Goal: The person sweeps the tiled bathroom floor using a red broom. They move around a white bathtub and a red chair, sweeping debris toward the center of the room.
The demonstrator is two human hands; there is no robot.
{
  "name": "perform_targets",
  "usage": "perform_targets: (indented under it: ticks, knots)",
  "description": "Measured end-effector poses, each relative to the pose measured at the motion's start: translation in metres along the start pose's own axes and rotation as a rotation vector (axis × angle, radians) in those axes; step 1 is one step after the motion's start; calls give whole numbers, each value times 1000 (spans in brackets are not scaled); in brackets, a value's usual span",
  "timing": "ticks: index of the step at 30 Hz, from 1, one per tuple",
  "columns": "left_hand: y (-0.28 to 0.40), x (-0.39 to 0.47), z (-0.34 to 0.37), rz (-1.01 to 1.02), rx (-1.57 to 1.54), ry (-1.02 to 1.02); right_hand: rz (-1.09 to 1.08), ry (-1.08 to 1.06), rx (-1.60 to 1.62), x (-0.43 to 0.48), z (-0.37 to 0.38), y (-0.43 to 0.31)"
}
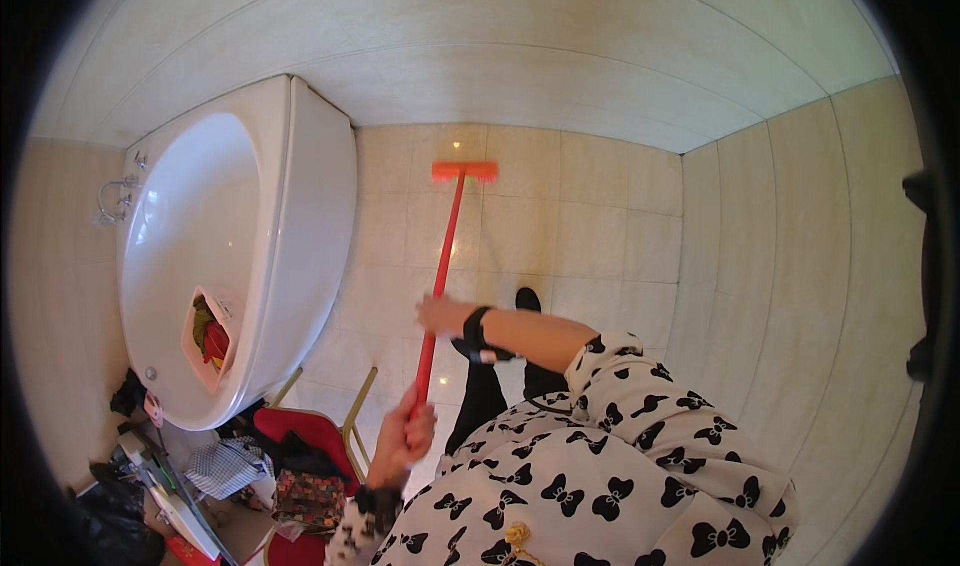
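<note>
A long red pole (pixel 448 254) slants across the middle of the view, with an orange-red brush head (pixel 464 171) at its far end, low over or on the beige floor tiles near the far wall. Around the pole's near end, my left hand (pixel 412 429) is closed. Farther up, my right hand (pixel 442 316) grips the pole near its middle; it is slightly blurred. A black band circles my right wrist.
A white bathtub (pixel 311 213) stands at the left, holding a pink basin (pixel 196 352) with cloths. Below it are a red chair (pixel 311 435), a patterned bag (pixel 309 497) and a checked cloth (pixel 227 467). Tiled walls rise ahead and at the right.
</note>
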State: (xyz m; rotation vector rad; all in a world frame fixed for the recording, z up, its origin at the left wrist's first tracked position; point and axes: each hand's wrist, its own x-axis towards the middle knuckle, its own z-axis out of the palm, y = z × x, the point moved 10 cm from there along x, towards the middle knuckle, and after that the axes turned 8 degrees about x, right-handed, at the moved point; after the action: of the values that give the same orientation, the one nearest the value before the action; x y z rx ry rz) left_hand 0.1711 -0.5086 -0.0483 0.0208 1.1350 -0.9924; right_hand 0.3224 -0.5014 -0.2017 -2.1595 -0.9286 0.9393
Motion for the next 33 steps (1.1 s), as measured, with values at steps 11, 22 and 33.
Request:
perform_targets:
  ticks: [11, 22, 33]
  knots:
    - [18, 27, -29, 202, 84, 73, 109, 67, -356, -3, 3, 13]
    - [-18, -29, -54, 83, 54, 15, -52, -165, -5, 5, 62, -44]
    - [65, 30, -21, 306, 58, -107, 215, 236, -529, 48, -19, 21]
